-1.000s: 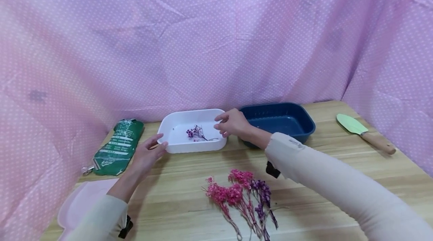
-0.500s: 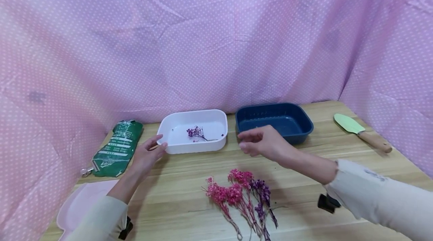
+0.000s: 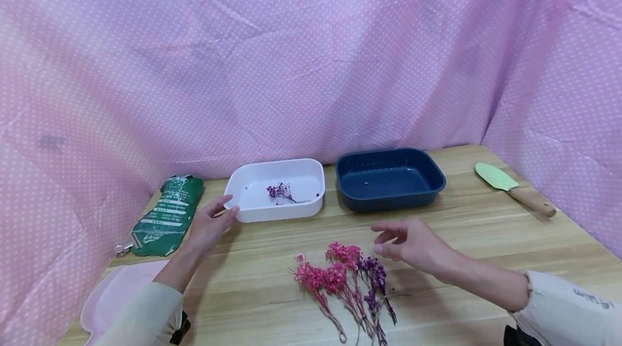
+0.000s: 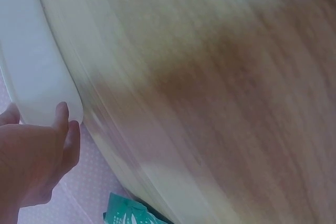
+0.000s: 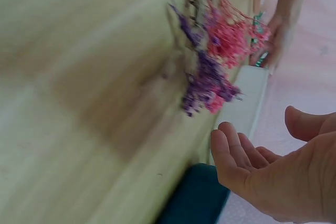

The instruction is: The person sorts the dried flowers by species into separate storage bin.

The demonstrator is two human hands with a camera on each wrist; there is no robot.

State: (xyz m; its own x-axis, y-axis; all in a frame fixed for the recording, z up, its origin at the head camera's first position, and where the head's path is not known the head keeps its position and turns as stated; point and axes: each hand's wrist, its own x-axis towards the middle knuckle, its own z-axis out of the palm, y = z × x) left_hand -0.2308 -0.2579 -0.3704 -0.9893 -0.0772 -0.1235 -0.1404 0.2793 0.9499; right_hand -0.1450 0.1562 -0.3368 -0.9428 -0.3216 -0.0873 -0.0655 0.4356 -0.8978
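While resting against the near-left corner of the white tray (image 3: 275, 190), left hand (image 3: 210, 223) noted with fingers straight and nothing clasped, likely to steady the tray. Small purple sprig (image 3: 280, 191) lying inside on the tray floor. Right hand (image 3: 413, 243) hovering over the tabletop (image 3: 486, 238), grip loose and empty, fingers relaxed, just right of the flower bunch (image 3: 347, 281); nearest item, probably the source of sprigs. Bunch lying flat, heads toward the trays, stems toward the person. Blue tray (image 3: 390, 185) beside the white one. Green bag (image 3: 167, 215) left, trowel (image 3: 512, 188) far right.
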